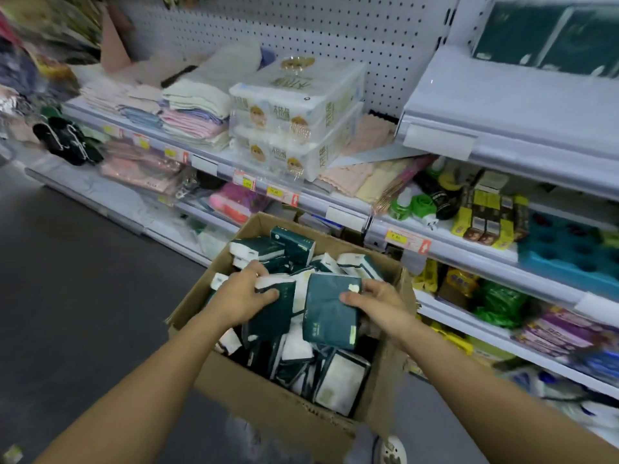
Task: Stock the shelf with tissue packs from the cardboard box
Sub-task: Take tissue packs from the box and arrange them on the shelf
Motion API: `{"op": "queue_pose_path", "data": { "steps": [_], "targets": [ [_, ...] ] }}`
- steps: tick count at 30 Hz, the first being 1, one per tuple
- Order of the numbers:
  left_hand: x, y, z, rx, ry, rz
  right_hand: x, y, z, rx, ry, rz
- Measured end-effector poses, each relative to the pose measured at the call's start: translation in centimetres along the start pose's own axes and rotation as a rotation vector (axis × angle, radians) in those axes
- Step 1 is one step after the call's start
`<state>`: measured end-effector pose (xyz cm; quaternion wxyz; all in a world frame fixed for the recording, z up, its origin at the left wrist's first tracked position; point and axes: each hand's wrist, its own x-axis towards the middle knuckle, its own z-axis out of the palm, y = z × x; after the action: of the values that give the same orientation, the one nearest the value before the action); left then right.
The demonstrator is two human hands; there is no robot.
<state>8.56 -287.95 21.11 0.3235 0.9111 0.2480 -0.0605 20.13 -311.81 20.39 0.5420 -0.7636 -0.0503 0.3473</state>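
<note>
Both hands reach into an open cardboard box [291, 406] standing on the dark floor [73, 262] in front of a store shelving unit. The left hand [241, 293] grips one dark green tissue pack [273, 313] along its upper edge, thumb across the face; the right hand [378, 303] pinches a second green pack [330, 313] at its right side, thumb on the face and fingers behind. Both packs are lifted slightly above the loose heap of further packs [328, 376] filling the box, which lie at all angles, some showing white ends. Judged from their crumpled film wrap, the packs are light, soft and compressible, with a somewhat slick surface; a grip across the short width, squeezing the flat faces, should hold them securely, and there is little risk of damage beyond denting. Similar green packs [549, 35] are stocked on the upper shelf [502, 105] at the right, the probable destination, with bare shelf surface beside them. The middle shelf [207, 155] carries folded towels [194, 108] and white wrapped tissue bundles [294, 118] before a pegboard back panel [335, 31]; lower shelves hold assorted small goods and yellow price tags [407, 241]. The edges of the view are blurred.
</note>
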Motion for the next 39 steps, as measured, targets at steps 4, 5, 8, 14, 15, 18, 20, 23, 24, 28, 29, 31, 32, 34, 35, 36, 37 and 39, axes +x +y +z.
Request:
{"op": "queue_pose_path", "data": {
  "steps": [4, 5, 8, 14, 15, 18, 20, 23, 24, 28, 29, 31, 32, 34, 35, 36, 37, 39],
  "targets": [
    [-0.2, 3.9, -0.5, -0.387, 0.049, 0.075, -1.2, -3.7, -3.7, 0.147, 0.030, -0.052],
    [-0.1, 5.0, -0.6, -0.461, 0.043, 0.099, -1.6, -4.6, -4.5, 0.175, 0.027, -0.071],
    [0.3, 8.6, -1.3, -0.601, 0.025, 0.148, -2.8, -6.8, -6.5, 0.264, 0.041, -0.125],
    [1.1, 16.1, -3.7, -0.617, 0.083, 0.262, -4.9, -9.9, -10.5, 0.522, 0.085, -0.249],
    [1.2, 17.4, -4.2, -0.619, 0.087, 0.293, -5.1, -10.3, -11.3, 0.565, 0.088, -0.283],
    [2.0, 21.2, -5.3, -0.644, 0.090, 0.416, -5.6, -11.8, -13.6, 0.609, 0.086, -0.367],
    [2.9, 23.6, -6.0, -0.615, 0.104, 0.474, -5.8, -13.0, -15.1, 0.556, 0.110, -0.399],
    [4.3, 27.4, -6.8, -0.559, 0.130, 0.514, -5.8, -14.9, -17.5, 0.413, 0.201, -0.420],
    [4.7, 28.8, -7.0, -0.569, 0.132, 0.518, -5.5, -15.5, -18.4, 0.370, 0.243, -0.421],
    [7.2, 33.6, -7.6, -0.629, 0.149, 0.525, -4.0, -18.5, -22.8, 0.441, 0.401, -0.449],
    [8.0, 34.6, -7.8, -0.628, 0.179, 0.517, -3.5, -19.3, -24.2, 0.478, 0.441, -0.462],
    [9.8, 36.2, -8.2, -0.648, 0.239, 0.479, -2.3, -20.6, -27.1, 0.523, 0.518, -0.480],
    [10.7, 36.7, -8.4, -0.669, 0.266, 0.457, -1.7, -21.1, -28.4, 0.518, 0.556, -0.490],
    [12.3, 37.4, -8.8, -0.702, 0.316, 0.419, -0.2, -21.5, -30.6, 0.425, 0.620, -0.492],
    [13.1, 37.7, -8.9, -0.707, 0.335, 0.403, 0.7, -21.6, -31.5, 0.347, 0.640, -0.489],
    [13.9, 37.8, -9.0, -0.712, 0.347, 0.384, 1.4, -21.7, -32.2, 0.263, 0.644, -0.480],
    [14.6, 38.0, -9.1, -0.720, 0.353, 0.365, 2.3, -21.8, -32.7, 0.193, 0.640, -0.468],
    [16.0, 38.2, -9.2, -0.736, 0.359, 0.333, 4.0, -22.4, -33.7, 0.062, 0.634, -0.454]
  ]
}}
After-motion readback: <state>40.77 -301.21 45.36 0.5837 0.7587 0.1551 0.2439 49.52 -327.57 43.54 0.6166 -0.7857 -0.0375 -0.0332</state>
